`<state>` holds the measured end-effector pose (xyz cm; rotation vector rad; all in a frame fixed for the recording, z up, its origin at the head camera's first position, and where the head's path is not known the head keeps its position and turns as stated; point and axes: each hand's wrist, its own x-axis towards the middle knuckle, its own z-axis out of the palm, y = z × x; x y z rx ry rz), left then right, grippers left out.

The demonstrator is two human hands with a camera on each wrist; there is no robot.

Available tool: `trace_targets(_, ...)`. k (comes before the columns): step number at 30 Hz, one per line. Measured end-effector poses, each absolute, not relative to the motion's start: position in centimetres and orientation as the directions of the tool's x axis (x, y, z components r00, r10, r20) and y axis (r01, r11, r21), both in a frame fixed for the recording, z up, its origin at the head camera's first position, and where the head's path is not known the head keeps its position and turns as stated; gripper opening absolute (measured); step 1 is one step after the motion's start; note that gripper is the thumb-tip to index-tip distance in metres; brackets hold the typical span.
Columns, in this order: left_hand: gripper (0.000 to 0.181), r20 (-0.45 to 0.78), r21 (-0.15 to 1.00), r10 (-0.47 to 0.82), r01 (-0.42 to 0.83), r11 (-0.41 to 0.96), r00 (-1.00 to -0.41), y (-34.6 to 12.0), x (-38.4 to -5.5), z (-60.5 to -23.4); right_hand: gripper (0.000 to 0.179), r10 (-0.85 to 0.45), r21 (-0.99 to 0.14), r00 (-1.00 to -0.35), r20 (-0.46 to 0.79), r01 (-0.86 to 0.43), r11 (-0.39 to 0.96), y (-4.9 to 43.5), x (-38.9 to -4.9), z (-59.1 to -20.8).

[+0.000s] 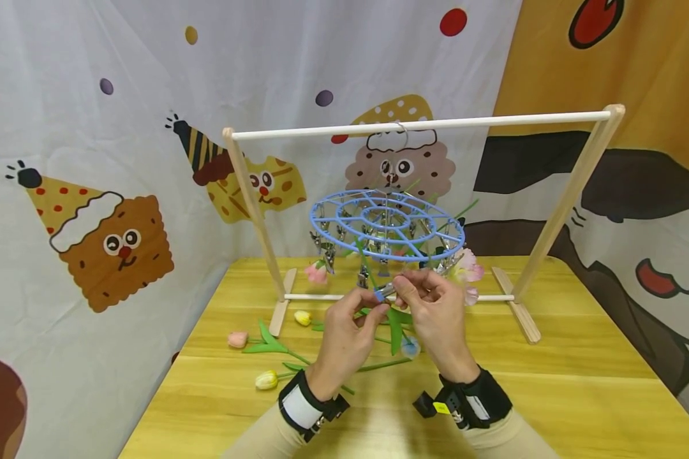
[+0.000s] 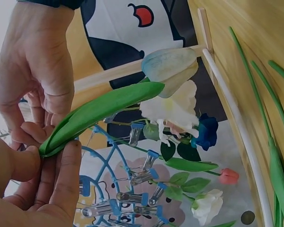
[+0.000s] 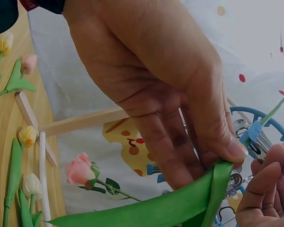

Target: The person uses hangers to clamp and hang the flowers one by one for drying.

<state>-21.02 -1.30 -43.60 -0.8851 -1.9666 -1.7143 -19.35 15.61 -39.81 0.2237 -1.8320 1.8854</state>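
My left hand [image 1: 350, 331] pinches the stem of a pale blue tulip [image 2: 170, 68] at the base of its green leaf [image 2: 104, 104]. The bloom hangs downward. My right hand [image 1: 439, 315] pinches a metal clip [image 1: 386, 291] with a blue tip, between thumb and fingers. Both hands meet just below the front rim of a round blue hanger [image 1: 402, 258], from which several such clips dangle. In the head view, a green stem [image 1: 363, 258] rises from beside the clip toward the rim. Fingers partly hide the clip's grip on the stem.
A wooden stand [image 1: 574, 191] carries the hanger on its white top rod [image 1: 321, 132]. A pink rose [image 1: 316, 273], a pale pink flower [image 1: 467, 264] and a dark blue flower [image 2: 206, 132] hang from clips. On the table lie a pink tulip [image 1: 238, 340] and yellow tulips [image 1: 266, 380].
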Motion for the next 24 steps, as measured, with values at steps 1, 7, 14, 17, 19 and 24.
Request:
trace_targets(1, 0.006, 0.651, 0.738, 0.206, 0.673, 0.052, -0.731, -1.25, -21.04, -43.58, 0.011, 0.235, -0.892, -0.864, 0.445, -0.452, 0.026, 15.63, -19.36, -39.82)
trace_targets(7, 0.006, 0.633, 0.756, 0.212, 0.654, 0.035, -0.744, -1.08, -21.06, -43.39, 0.009, 0.233, -0.889, -0.862, 0.451, -0.458, 0.025, 15.78, -19.44, -39.81)
trace_targets(14, 0.007, 0.621, 0.769, 0.210, 0.639, 0.023, -0.756, -1.07, -20.98, -43.47, 0.015, 0.196, -0.906, -0.889, 0.415, -0.423, -0.003, 15.93, -19.39, -39.88)
trace_targets(17, 0.008, 0.620, 0.769, 0.208, 0.639, 0.028, -0.756, -1.10, -20.97, -43.55, 0.019, 0.174, -0.911, -0.899, 0.401, -0.412, -0.029, 15.96, -19.38, -39.94)
trace_targets(19, 0.008, 0.615, 0.772, 0.210, 0.634, 0.035, -0.760, -1.12, -20.98, -43.52, 0.021, 0.166, -0.912, -0.903, 0.397, -0.408, -0.036, 15.98, -19.41, -40.02)
trace_targets(24, 0.006, 0.609, 0.768, 0.218, 0.636, 0.078, -0.763, -1.18, -21.10, -43.51, 0.025, 0.150, -0.913, -0.903, 0.402, -0.408, -0.011, 16.07, -19.47, -40.16)
